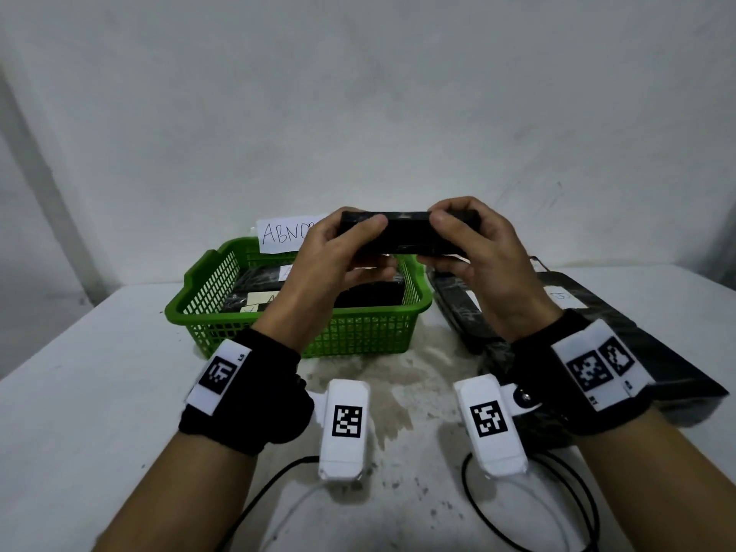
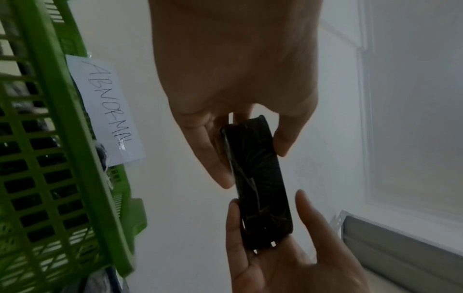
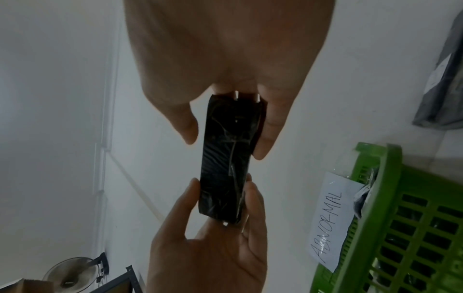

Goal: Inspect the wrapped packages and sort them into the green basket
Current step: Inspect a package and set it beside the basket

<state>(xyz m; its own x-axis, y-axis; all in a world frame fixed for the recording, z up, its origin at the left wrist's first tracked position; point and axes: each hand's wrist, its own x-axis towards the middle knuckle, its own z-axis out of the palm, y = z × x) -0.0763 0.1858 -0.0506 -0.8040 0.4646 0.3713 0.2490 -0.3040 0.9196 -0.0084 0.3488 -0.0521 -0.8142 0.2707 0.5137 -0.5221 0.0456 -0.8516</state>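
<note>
Your left hand [image 1: 330, 249] and right hand [image 1: 474, 253] each grasp one end of a black wrapped package [image 1: 402, 233] in curled fingers, holding it above the far rim of the green basket [image 1: 358, 332], which sits on the desk [image 1: 79, 392] bearing an "ABNORMAL" label [image 2: 107, 111].

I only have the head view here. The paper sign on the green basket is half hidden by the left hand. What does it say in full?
Observer: The sign reads ABNORMAL; the left wrist view shows the whole word.
Operator: Is the package wrap smooth on the side facing away from me?
Observer: No. The right wrist view shows creases and a raised seam running along the black package.
Operator: How is it held underneath?
Observer: The left hand pinches one end between thumb and fingers; the right hand pinches the other end the same way.
</note>
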